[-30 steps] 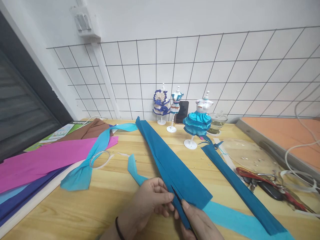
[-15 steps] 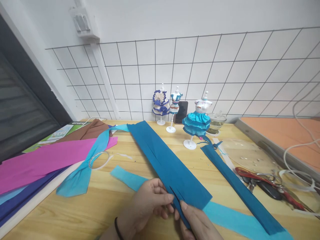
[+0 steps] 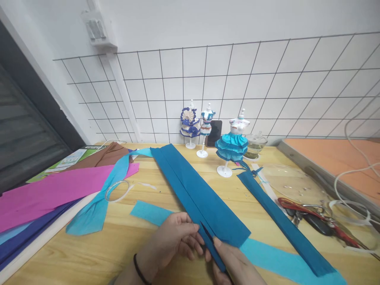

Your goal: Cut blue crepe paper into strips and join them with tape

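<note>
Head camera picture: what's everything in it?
Sheet: 1, dark teal, at hands
Slim tool: 1, dark, right hand
Folded strip: 1, dark teal, right
Light strips: several, pale blue, both sides
Dress forms: 3, white, dressed, back
Phone: 1, dark, behind forms
Glass vessel: 1, clear, back
Dish: 1, clear, right
Key bunch: 1, black-red, right
Rings: 2, whitish, either side
Stacked sheets: several, mixed colours, left
Booklet: 1, green, left
Slab: 1, orange-topped, right
Cables: uncounted, white, right
Wall box: 1, white, upper left
Panel: 1, dark, left
Wall: 1, white, back
Table: 1, wood-coloured, beneath
Left hand: 1, black wristband, sheet edge
Right hand: 1, bare, holding tool
</note>
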Available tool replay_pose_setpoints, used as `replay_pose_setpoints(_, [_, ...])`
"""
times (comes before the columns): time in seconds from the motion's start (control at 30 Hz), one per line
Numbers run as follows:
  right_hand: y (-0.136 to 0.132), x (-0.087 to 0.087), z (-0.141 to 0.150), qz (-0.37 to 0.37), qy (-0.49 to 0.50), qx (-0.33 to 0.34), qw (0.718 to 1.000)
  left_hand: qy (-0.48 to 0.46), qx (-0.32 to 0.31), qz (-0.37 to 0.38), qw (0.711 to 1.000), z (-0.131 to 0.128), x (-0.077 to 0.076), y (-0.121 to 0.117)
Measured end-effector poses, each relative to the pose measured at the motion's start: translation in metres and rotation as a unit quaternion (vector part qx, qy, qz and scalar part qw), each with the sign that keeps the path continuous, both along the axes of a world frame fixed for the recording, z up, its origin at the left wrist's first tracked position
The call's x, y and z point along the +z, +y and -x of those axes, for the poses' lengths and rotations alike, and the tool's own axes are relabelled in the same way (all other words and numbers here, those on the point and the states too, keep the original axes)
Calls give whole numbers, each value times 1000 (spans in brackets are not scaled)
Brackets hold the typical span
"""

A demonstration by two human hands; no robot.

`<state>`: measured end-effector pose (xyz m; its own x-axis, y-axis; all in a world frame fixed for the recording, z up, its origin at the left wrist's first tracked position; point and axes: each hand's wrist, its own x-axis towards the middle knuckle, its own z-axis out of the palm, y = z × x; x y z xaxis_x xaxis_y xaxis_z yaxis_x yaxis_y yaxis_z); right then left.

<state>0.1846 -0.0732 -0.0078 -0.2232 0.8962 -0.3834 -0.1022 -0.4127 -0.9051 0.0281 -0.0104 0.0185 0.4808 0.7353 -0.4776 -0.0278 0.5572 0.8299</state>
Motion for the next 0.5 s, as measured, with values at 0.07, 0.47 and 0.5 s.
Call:
replay_pose_setpoints(0.07, [2, -4, 1, 1, 3, 8, 1000, 0, 2, 0, 1000, 1, 0, 0])
replay_pose_setpoints(0.47, [5, -4, -3, -68, -39, 51, 996, -9, -41, -4, 999, -1, -2, -3])
replay_pose_setpoints(0.5, [6, -3, -4, -76, -43, 52, 995, -16, -48, -5, 999, -1, -2, -3])
